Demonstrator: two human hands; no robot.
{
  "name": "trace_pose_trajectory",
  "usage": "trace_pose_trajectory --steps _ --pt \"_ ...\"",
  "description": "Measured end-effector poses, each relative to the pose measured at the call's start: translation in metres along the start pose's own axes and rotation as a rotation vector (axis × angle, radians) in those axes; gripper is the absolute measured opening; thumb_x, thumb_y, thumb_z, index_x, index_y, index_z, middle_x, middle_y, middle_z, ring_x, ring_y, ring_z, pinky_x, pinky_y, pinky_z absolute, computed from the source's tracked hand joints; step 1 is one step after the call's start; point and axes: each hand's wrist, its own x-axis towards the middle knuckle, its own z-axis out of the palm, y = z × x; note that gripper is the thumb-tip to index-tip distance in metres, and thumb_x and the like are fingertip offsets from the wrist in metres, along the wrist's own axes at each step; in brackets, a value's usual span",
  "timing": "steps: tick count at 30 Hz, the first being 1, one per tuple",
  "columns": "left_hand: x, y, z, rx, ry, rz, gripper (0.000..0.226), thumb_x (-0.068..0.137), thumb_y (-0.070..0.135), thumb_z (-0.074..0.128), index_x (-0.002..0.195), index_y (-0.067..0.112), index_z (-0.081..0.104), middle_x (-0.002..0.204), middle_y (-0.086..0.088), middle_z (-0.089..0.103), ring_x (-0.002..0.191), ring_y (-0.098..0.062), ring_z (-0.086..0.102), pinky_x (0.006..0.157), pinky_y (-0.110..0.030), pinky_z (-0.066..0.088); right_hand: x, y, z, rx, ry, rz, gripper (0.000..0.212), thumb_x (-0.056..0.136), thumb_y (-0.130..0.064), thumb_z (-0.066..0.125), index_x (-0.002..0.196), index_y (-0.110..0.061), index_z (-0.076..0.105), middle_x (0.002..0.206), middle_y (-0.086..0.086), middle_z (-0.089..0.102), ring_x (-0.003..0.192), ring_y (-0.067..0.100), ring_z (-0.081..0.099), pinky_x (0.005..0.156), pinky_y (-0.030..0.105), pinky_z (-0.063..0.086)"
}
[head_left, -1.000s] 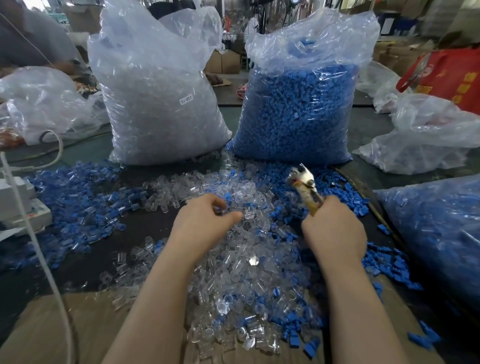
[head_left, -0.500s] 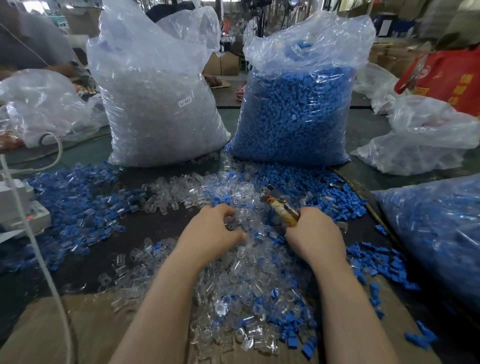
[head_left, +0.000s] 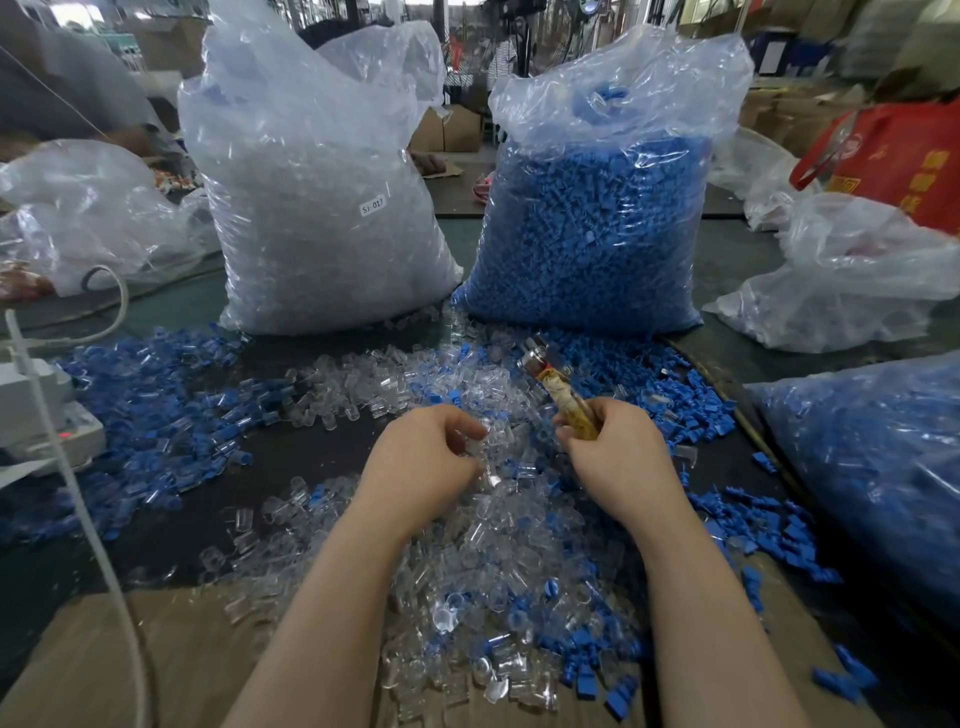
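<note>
- Right grip (head_left: 618, 452) clasps the yellow-handled tool (head_left: 558, 389) above the desk (head_left: 311, 452).
- Left grip (head_left: 423, 457) curls into the clear pieces (head_left: 467, 561); whether it holds one is unclear.
- Behind stand the clear-filled bag (head_left: 322, 208) and the blue-filled bag (head_left: 587, 234).

Glossy clear plastic caps (head_left: 483, 525), matt cardboard (head_left: 171, 654)

Two tall sacks are standing side by side at the back of the bench (head_left: 322, 457), the left sack (head_left: 322, 208) close beside the right sack (head_left: 597, 223). Before them a pile of small plastic parts (head_left: 467, 551) is spreading toward the near edge, partly lying on a cardboard sheet (head_left: 104, 654). The left hand (head_left: 421, 462) and right hand (head_left: 618, 457) are hovering over the pile's middle. The right hand is holding a tool (head_left: 558, 387) that is pointing toward the right sack. A power strip (head_left: 31, 415) is sitting at the far left, with a cable (head_left: 82, 519) running past it. Another bag (head_left: 883, 467) is lying to the right.
</note>
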Motion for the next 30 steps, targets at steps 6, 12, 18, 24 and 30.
trace_pose_trajectory --steps 6,12,18,24,30 --pt "0.0004 0.0027 0.0014 -0.054 0.026 0.04 0.014 0.085 0.025 0.074 0.087 0.036 0.066 0.081 0.016 0.066 0.071 0.002 0.062 0.052 -0.011 0.044 -0.0019 -0.0033 -0.0012 0.075 0.071 -0.11 0.006 0.089 -0.027 0.065 0.088 -0.026 0.06 0.079 -0.008 0.063 0.072 0.016 0.058 0.066 0.037 0.05" --pt "0.0031 0.0009 0.003 -0.047 0.057 0.018 0.012 0.089 0.024 0.069 0.082 0.032 0.063 0.078 0.016 0.064 0.071 -0.001 0.06 0.056 -0.013 0.041 -0.0022 -0.0032 -0.0029 0.209 0.069 -0.104 0.003 0.09 -0.024 0.067 0.093 -0.026 0.066 0.082 -0.008 0.068 0.076 0.015 0.063 0.07 0.036 0.053" --pt "0.0018 0.0031 0.0079 0.08 0.003 0.038 0.025 0.081 0.03 0.079 0.105 0.034 0.071 0.077 0.019 0.054 0.068 0.007 0.053 0.057 -0.013 0.039 -0.0026 -0.006 0.0043 0.165 0.063 -0.089 0.01 0.089 -0.032 0.07 0.091 -0.024 0.063 0.079 -0.009 0.063 0.073 0.013 0.059 0.066 0.033 0.048" --pt "0.0003 0.0039 0.007 0.064 0.049 0.028 0.013 0.082 0.024 0.078 0.084 0.03 0.067 0.077 0.012 0.066 0.067 -0.003 0.063 0.064 -0.027 0.056 -0.0051 -0.0079 0.0044 0.204 0.033 -0.122 0.011 0.091 -0.032 0.068 0.085 -0.024 0.062 0.075 -0.007 0.065 0.071 0.015 0.061 0.069 0.04 0.053" --pt "0.0002 0.008 0.0057 -0.347 0.099 -0.024 0.012 0.086 0.019 0.073 0.088 0.023 0.062 0.079 0.004 0.071 0.071 -0.012 0.07 0.068 -0.031 0.059 -0.0072 -0.0101 0.0045 0.273 -0.049 -0.126 0.013 0.091 -0.013 0.064 0.09 -0.025 0.065 0.085 -0.004 0.073 0.085 0.016 0.068 0.08 0.043 0.057"
